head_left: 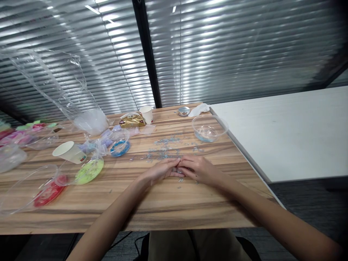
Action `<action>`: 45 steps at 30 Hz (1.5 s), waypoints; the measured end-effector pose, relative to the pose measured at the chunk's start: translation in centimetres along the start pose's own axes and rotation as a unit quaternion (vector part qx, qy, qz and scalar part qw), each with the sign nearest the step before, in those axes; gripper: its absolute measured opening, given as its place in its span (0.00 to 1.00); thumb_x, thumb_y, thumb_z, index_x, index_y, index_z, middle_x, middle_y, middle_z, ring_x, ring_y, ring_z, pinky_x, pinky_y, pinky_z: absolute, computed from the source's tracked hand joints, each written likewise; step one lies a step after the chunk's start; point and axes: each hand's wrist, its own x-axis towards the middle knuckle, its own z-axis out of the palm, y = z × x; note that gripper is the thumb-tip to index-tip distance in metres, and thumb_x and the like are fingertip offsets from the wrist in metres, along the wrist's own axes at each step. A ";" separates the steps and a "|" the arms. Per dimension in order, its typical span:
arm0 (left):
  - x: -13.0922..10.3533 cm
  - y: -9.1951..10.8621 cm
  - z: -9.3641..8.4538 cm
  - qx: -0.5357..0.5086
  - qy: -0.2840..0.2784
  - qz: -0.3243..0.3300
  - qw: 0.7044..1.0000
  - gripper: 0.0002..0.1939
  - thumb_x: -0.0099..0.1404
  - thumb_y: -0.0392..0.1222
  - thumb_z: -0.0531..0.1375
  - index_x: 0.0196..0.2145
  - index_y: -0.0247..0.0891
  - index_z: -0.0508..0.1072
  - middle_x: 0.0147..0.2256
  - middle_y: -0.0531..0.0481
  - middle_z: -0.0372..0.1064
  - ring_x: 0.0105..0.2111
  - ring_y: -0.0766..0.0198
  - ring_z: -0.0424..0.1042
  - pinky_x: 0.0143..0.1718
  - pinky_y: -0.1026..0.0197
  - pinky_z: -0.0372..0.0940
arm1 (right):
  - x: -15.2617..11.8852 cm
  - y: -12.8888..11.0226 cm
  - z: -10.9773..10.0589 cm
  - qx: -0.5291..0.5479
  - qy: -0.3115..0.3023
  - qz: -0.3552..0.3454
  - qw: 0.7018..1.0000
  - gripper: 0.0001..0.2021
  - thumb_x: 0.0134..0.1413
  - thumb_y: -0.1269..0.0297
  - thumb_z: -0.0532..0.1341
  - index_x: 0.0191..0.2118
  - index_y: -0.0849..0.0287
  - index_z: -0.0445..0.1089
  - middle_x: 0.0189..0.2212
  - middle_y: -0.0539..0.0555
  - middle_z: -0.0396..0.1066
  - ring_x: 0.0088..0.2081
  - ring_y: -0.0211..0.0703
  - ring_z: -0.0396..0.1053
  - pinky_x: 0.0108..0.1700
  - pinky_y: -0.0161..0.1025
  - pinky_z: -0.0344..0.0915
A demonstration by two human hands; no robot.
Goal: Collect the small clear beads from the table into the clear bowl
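Small clear-blue tube-like pieces [165, 150] lie scattered on the wooden table [119, 203], just beyond my hands. My left hand [164, 169] and my right hand [197, 169] meet over the near edge of the scatter, fingertips touching. The fingers of both are closed together, and something small shows between them, too small to name. A few loose pieces lie just below my fingers. Beyond my right hand stands a clear round bowl [210, 128] with blue pieces at its bottom.
Clear bowls holding blue [120, 148], yellow-green [89, 170] and red pieces [50, 192] stand at left, beside a tipped paper cup [69, 152]. Behind are a gold packet [132, 120], an upright cup [147, 115], a round tin [183, 111], a tissue [199, 110] and a plastic bag [91, 121].
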 end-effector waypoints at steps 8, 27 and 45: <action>-0.1 0.2 0.1 -0.002 -0.010 0.003 1.000 0.19 0.59 0.51 0.63 0.38 0.30 0.74 0.38 0.40 0.72 0.38 0.60 0.71 0.46 0.58 0.63 | 0.1 -0.1 -0.1 0.007 -0.005 0.006 1.000 0.09 0.61 0.69 0.53 0.38 0.60 0.70 0.34 0.54 0.71 0.35 0.39 0.69 0.38 0.35 0.66; -0.1 -0.1 -0.2 -0.013 -0.009 0.002 1.000 0.20 0.56 0.53 0.65 0.36 0.31 0.74 0.36 0.43 0.71 0.36 0.65 0.69 0.44 0.62 0.64 | 0.2 -0.6 -0.6 0.012 -0.013 0.002 1.000 0.08 0.60 0.69 0.54 0.38 0.61 0.71 0.34 0.55 0.71 0.36 0.40 0.69 0.37 0.35 0.65; -0.1 0.0 0.0 -0.012 -0.003 0.003 1.000 0.19 0.56 0.52 0.65 0.36 0.31 0.74 0.36 0.43 0.71 0.37 0.63 0.70 0.45 0.60 0.64 | 0.2 -0.6 -0.7 0.002 -0.021 0.007 1.000 0.09 0.61 0.69 0.54 0.37 0.61 0.72 0.33 0.55 0.71 0.34 0.39 0.68 0.36 0.35 0.64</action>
